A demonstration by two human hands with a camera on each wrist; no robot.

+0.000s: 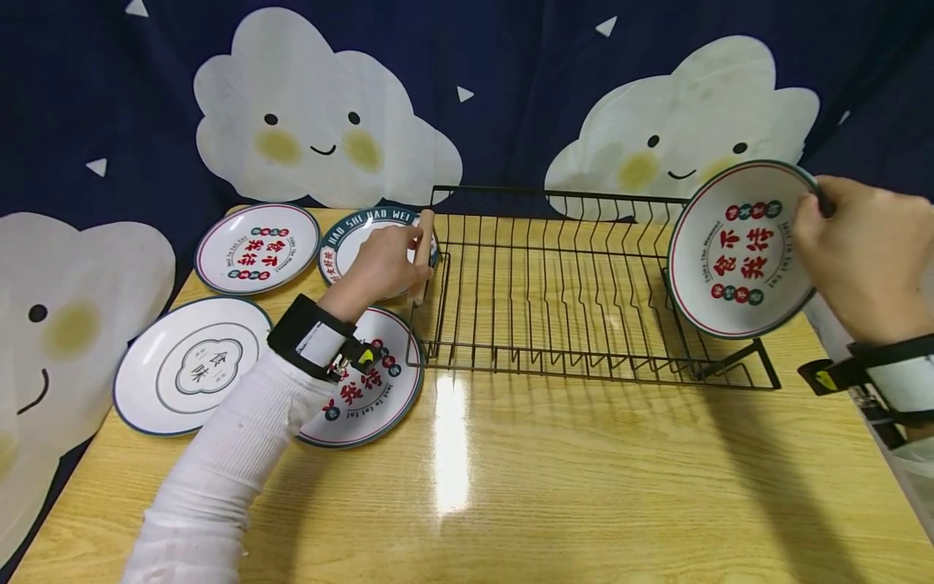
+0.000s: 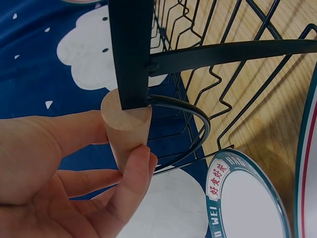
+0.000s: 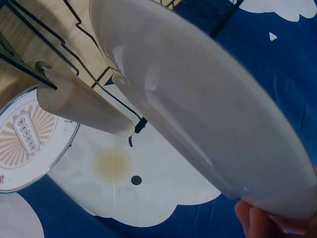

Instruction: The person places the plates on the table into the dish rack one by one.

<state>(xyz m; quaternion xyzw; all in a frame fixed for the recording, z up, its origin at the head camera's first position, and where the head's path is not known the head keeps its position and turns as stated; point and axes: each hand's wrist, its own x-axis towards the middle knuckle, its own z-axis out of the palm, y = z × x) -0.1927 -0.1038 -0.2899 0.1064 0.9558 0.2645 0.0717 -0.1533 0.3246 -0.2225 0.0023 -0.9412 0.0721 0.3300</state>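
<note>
My left hand (image 1: 379, 264) holds the wooden handle (image 1: 423, 251) at the left end of a black wire dish rack (image 1: 768, 363). In the left wrist view, thumb and fingers curl round that handle. Over the rack's right end my right hand (image 1: 868, 251) grips a white plate (image 1: 744, 243) by its rim, tilted up, its red lettering facing the head camera. The right wrist view shows the back of this plate (image 3: 198, 94) and, beside it, the rack's other wooden handle (image 3: 84, 104).
Left of the rack lie a red-lettered plate (image 1: 255, 247), a green-rimmed plate (image 1: 357, 223), a plain-patterned plate (image 1: 149, 373) and another red-lettered plate (image 1: 390, 405), partly under my left arm. A plate with orange rays (image 3: 25, 134) shows past the right handle. A dark cloud-print cloth (image 1: 511, 49) hangs behind.
</note>
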